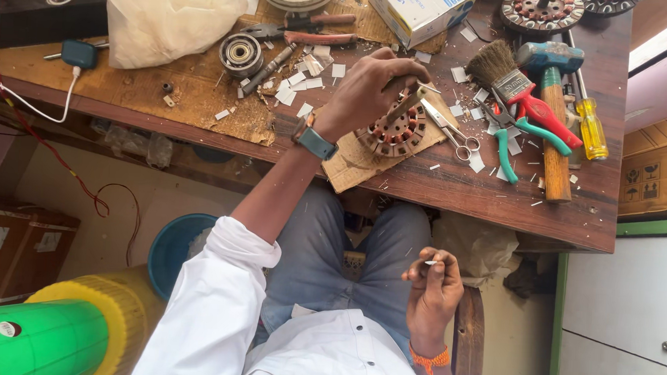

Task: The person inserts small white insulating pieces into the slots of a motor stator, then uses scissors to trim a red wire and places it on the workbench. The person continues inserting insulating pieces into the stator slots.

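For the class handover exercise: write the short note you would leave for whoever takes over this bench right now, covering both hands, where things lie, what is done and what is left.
Left hand: on the bench, pinching a thin stick into the top of the stator.
Right hand: over the lap, pinching a small white slip.
Stator sits on cardboard at the bench edge. Scissors, pliers, brush and hammer lie to its right; more white slips are scattered to its left.
Done: the stator shows copper windings.
Left: the slip in the right hand is not yet at the stator; how many slots are fitted cannot be told.
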Motion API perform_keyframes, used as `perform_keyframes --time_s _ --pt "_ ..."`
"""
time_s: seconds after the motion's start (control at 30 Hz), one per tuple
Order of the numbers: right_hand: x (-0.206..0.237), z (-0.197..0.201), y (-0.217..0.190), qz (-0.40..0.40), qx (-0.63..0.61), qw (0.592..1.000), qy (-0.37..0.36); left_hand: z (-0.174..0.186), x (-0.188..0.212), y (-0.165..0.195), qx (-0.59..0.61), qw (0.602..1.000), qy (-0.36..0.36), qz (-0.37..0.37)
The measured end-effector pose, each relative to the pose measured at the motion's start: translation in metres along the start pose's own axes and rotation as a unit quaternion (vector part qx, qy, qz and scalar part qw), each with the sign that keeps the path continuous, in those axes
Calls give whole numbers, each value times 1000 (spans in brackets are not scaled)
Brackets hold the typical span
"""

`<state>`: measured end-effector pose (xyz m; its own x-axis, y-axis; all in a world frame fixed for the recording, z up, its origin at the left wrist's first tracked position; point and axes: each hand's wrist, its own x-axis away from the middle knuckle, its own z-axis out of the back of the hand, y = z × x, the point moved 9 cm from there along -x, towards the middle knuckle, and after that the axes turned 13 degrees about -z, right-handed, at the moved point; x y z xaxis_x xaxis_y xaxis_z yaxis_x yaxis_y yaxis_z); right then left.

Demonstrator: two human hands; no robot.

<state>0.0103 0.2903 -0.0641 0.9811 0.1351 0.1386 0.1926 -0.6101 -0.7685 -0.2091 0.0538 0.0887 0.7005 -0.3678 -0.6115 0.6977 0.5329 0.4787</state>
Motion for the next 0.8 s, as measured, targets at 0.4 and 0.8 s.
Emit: perform_keyframes --time_s 0.4,0.8 --pt "-8 24 -5 -27 43 998 44 31 26 35 317 944 -72 -61" --pt "11 44 -8 -20 97 992 84 12 18 7 57 996 38 -53"
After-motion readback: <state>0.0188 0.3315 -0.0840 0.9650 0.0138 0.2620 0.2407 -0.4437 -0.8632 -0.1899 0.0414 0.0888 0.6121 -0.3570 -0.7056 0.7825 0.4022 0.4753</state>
